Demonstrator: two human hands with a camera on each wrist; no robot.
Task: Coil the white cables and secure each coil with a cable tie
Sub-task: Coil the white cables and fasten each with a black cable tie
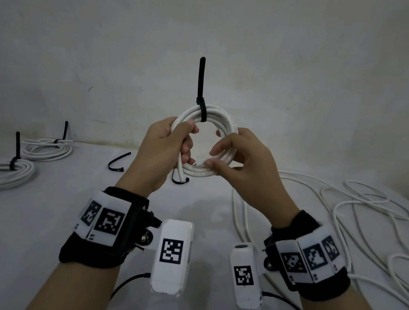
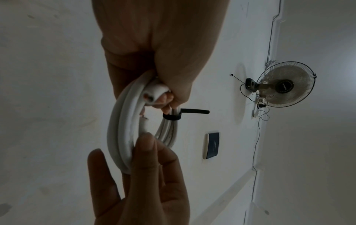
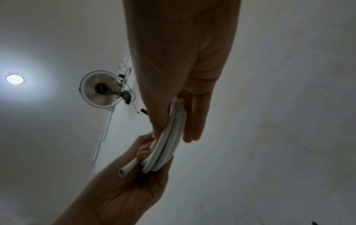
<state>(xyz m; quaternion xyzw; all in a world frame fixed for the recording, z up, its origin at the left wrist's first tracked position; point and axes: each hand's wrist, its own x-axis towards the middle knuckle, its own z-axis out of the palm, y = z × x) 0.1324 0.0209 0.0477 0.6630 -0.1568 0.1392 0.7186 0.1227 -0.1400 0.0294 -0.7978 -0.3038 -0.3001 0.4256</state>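
Head view: white coil point(image 1: 205, 142) held up between both hands, well above the counter point(image 1: 49, 216). Left hand point(image 1: 161, 151) wrapped round the coil's left side, one cut end poking out below the fist. Right hand point(image 1: 244, 162) pinching the lower right loops, other fingers loosely spread. Black cable tie point(image 1: 201, 106) cinched on the far side of the coil, beyond both hands, tail sticking straight up. Risk: loose ends springing out if either grip eases.

Left wrist view: cut end point(image 2: 149, 97) right at the left hand's fingertips, barely tucked; likely to slip free and unwind a turn.

Right wrist view: loops point(image 3: 169, 137) stacked flat between thumb and straight fingers point(image 3: 194, 121); a light pinch, so strands could slide apart.
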